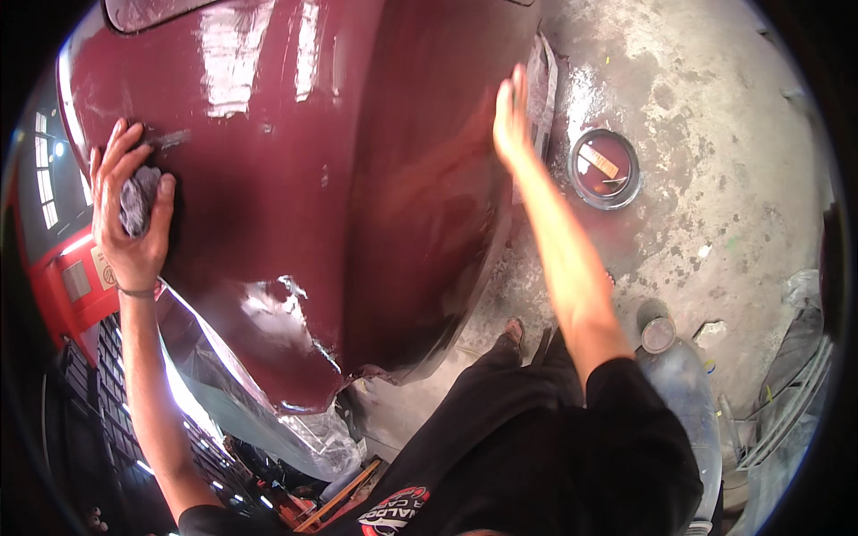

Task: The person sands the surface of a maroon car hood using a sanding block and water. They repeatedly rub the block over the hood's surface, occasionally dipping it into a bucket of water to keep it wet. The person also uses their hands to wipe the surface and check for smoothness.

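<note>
A dark red, wet-looking car body panel (268,188) spreads across the upper left. My left hand (125,241) is at its left part, fingers curled round a crumpled grey rag (138,201) that rests against the paint. A dull scuffed streak shows just right of the fingertips. At the panel's right edge, my right hand (511,125) lies along the side with its fingers stretched out; no object shows in it. Near the lower end of the panel is a pale, ragged-edged patch (275,311).
On the concrete floor (697,232) to the right stands a round black basin (576,188) with reddish water and an orange-yellow block. A small round can (659,335) sits near a blue-grey drum (688,384). Clear plastic sheeting (259,420) hangs below the panel. Hoses (795,393) lie far right.
</note>
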